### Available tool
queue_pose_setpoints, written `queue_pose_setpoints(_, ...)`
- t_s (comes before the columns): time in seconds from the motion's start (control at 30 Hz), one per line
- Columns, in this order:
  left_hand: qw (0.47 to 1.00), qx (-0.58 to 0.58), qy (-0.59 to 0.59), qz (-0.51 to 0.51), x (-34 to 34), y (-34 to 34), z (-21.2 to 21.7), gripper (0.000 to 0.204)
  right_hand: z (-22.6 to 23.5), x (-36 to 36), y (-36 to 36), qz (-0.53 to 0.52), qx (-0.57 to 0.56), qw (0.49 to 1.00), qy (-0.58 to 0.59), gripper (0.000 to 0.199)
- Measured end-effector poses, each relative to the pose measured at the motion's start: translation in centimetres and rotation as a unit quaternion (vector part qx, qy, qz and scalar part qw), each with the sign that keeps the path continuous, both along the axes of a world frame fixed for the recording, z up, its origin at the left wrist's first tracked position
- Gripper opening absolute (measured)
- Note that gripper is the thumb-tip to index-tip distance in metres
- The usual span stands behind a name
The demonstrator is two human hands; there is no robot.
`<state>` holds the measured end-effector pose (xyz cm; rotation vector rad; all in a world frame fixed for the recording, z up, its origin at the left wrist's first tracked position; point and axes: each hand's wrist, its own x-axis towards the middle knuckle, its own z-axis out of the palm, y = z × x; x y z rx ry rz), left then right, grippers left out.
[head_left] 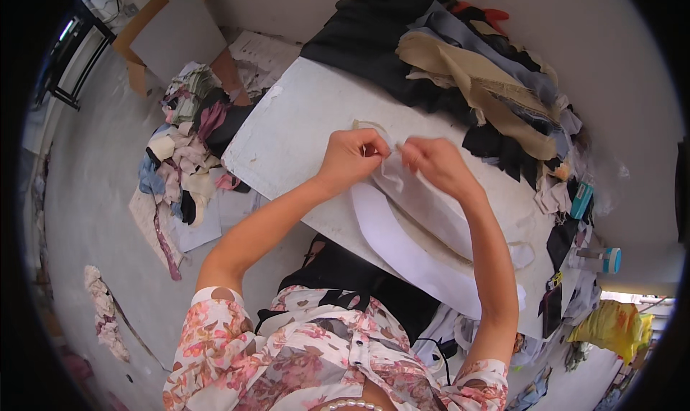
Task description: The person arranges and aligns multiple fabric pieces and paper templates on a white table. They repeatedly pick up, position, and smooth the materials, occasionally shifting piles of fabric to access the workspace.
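Overhead view. Large white worktable (pixel 302 123) carrying a heap of dark, beige and grey cloth pieces (pixel 460 59) beyond the grip, and a long curved strip of white fabric (pixel 410 256) that runs from the pinch back toward the person. Left hand (pixel 351 156) and right hand (pixel 437 163) meet above the tabletop, each pinching the strip's far end (pixel 392 170) between thumb and fingertips; neither is relaxed. Probable risks: the thin end may slip or fray if the two pinches pull apart, and the free length, sagging over the near table edge below the grip, could drag the work off line.
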<state>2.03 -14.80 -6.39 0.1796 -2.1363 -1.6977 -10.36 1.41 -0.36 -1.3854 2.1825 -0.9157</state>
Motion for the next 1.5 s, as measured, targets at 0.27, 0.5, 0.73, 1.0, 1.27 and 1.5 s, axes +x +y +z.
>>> queue_pose_setpoints(0.27,0.827,-0.443,0.341,0.058,-0.8,0.3,0.5,0.021,0.1,-0.4,-2.3,0.032,0.018,0.999,-0.033,0.03)
queue_pose_setpoints(0.5,0.836,-0.423,0.339,0.089,-0.9,-0.6,-0.1,0.026,-0.3,-0.8,-2.0,0.022,-0.028,0.999,0.016,0.015)
queue_pose_setpoints(0.73,0.856,-0.412,0.297,0.095,-0.3,-0.7,-1.2,0.021,0.2,-0.1,-1.1,-0.041,-0.056,0.954,0.293,0.012)
queue_pose_setpoints(1.0,0.829,-0.442,0.33,0.094,-0.8,-0.7,-0.4,0.015,0.4,0.0,-1.6,0.017,-0.029,0.994,0.104,0.032)
queue_pose_setpoints(1.27,0.826,-0.436,0.344,0.101,-0.9,-1.0,0.1,0.014,-0.1,-1.3,-2.6,0.011,0.018,0.999,-0.046,0.019)
queue_pose_setpoints(1.5,0.86,-0.412,0.288,0.088,0.0,-1.0,-1.0,0.019,-0.2,-0.8,-1.2,0.011,-0.044,0.97,0.241,0.008)
